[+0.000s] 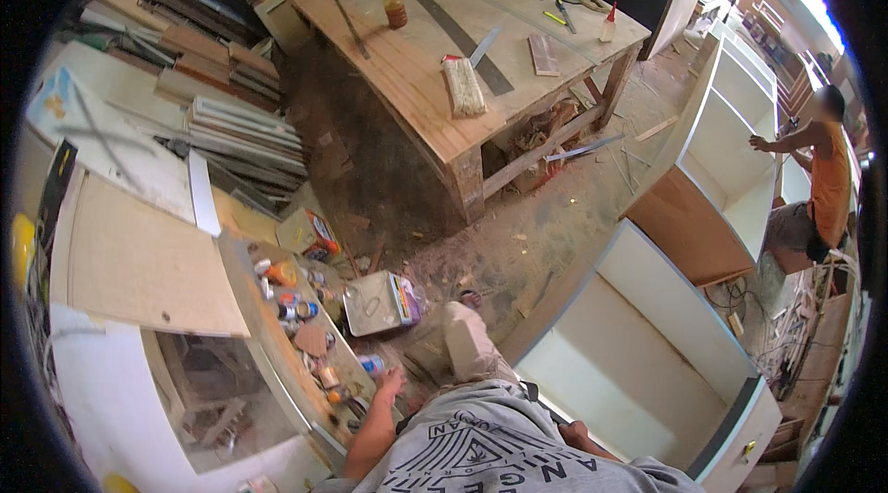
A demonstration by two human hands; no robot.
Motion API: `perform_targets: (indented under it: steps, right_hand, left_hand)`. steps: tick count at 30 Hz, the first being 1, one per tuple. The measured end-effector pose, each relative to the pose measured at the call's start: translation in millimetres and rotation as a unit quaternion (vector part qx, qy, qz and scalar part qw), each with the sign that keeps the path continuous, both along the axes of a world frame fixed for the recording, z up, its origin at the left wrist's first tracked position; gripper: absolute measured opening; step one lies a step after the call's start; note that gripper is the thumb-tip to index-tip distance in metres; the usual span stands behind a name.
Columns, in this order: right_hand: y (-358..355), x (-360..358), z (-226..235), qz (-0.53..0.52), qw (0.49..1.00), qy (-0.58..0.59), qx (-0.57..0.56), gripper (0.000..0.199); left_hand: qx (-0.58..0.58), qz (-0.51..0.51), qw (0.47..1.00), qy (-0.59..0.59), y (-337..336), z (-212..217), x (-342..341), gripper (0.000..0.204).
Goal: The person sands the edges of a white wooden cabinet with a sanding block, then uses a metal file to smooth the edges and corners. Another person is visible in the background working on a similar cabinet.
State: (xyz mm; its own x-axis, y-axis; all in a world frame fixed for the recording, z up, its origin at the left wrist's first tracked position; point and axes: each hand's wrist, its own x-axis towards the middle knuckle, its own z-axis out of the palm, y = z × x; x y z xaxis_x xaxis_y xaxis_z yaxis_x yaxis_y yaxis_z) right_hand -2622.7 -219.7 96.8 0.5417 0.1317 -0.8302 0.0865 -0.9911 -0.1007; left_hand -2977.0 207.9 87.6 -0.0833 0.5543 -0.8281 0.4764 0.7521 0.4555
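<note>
Blue can (371, 363) lying on shelf, axis left-right, left hand (390, 383) beside it, grip spread; right hand (575, 436) grip unclear

- Workbench (435, 77): was pale tan wood.
- Bottle (394, 1) on the workbench: amber-orange.
- Cabinet (647, 345) right of the workbench: white inside, brown-edged.
- Co-worker's shirt (830, 180) beyond the cabinet: orange.
- Wearer's shirt (490, 447): grey, dark-patterned.

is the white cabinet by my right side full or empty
Empty. The white cabinet lies on its back with its open side up, and its pale interior shows nothing inside. The right hand is near its edge.
</note>
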Motion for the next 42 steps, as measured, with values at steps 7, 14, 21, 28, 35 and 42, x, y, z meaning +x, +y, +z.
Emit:
perform_targets:
  steps: [7, 14, 21, 28, 35, 42]
  right_hand:
    - [143, 40, -61, -0.166, 0.952, -0.194, 0.171, 0.029]
    - [260, 118, 17, -0.339, 0.912, -0.120, 0.196, 0.025]
    - [257, 193, 14, -0.572, 0.765, -0.145, 0.256, 0.023]
    - [294, 203, 26, -0.598, 0.761, -0.192, 0.162, 0.023]
    - [397, 302, 39, -0.568, 0.791, -0.201, 0.109, 0.022]
    - [452, 375, 64, -0.562, 0.804, -0.174, 0.094, 0.026]
  left_hand:
    - [-0.085, -0.218, 0.969, 0.079, 114, 9, 5, 0.042]
    - [-0.013, -0.436, 0.895, 0.089, 285, 42, 175, 0.040]
    - [0.179, -0.408, 0.867, -0.222, 358, 180, 544, 0.034]
    - [0.362, -0.394, 0.800, -0.272, 454, 182, 825, 0.028]
    - [0.433, -0.444, 0.784, -0.021, 536, 204, 1084, 0.037]
    - [0.392, -0.392, 0.822, 0.131, 583, 178, 1204, 0.045]
